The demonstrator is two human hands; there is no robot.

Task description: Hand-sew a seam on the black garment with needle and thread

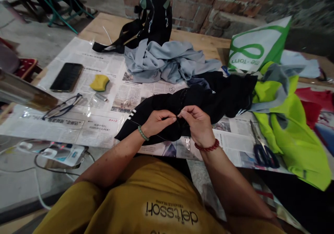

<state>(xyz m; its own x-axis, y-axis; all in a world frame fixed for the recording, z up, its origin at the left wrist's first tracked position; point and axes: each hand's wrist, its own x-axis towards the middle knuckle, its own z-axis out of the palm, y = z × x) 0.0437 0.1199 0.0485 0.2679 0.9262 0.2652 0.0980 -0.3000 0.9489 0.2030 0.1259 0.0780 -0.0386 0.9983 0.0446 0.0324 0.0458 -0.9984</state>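
A black garment (163, 103) with white stripes lies bunched on the newspaper in front of me. Over its near part, my left hand (159, 122) is closed in a pinch, thumb against forefinger. Fingertip to fingertip with it, my right hand (196, 121) pinches too. A tiny dark bit shows where the fingertips meet, too small to name; a thin line, perhaps thread, runs below the left hand. Scissors (263, 150) with dark handles lie right of my right hand, beside a neon yellow garment (305, 150). Grey cloth (167, 60) is heaped behind the black garment.
Newspaper (91, 119) covers the wooden table. On the left are a phone (66, 77), a yellow sponge (99, 82), glasses (62, 107) and a bottle (28, 91). A black bag (158, 15) and a green-white bag (258, 49) stand behind. A power strip (62, 153) sits below the table's left edge.
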